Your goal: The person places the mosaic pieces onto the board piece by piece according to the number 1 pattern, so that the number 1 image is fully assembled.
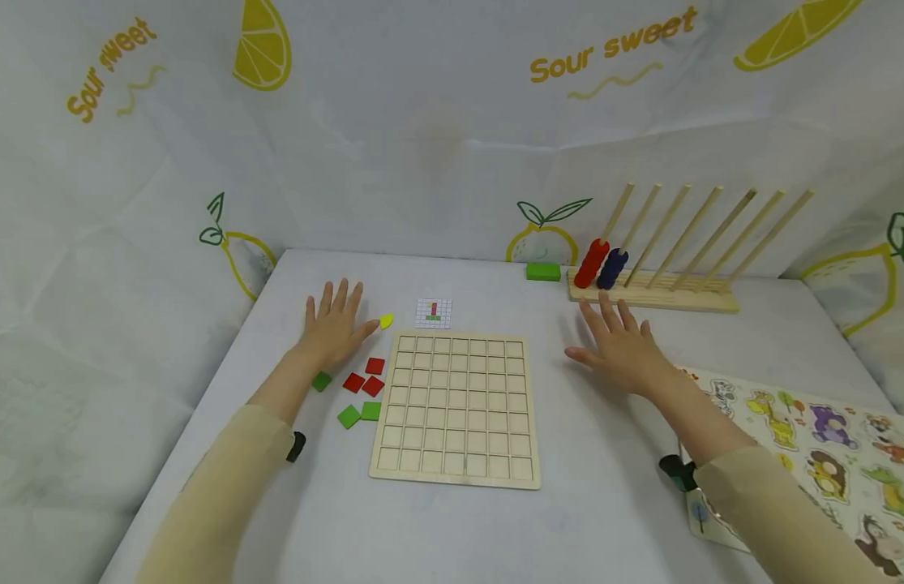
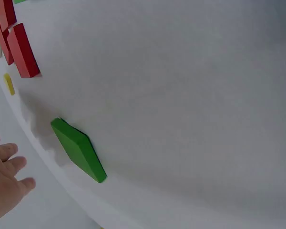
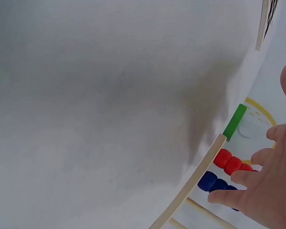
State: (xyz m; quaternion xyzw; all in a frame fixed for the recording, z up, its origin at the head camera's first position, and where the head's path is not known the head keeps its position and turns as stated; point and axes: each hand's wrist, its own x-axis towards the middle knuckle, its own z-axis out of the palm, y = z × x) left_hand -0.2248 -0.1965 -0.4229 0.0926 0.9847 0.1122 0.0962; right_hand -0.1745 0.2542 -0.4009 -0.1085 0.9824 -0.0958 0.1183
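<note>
Lying between the outspread hands, which are well apart, is the wooden grid board.

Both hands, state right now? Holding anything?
Left hand: open, holding nothing.
Right hand: open, holding nothing.

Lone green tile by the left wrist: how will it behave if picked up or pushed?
The lone green tile is probably stiff, given its flat face and crisp edges. Likely light, being small beside the left hand. Pushed, it should slide rather than roll or tip, since it lies flat on the white tabletop.
</note>
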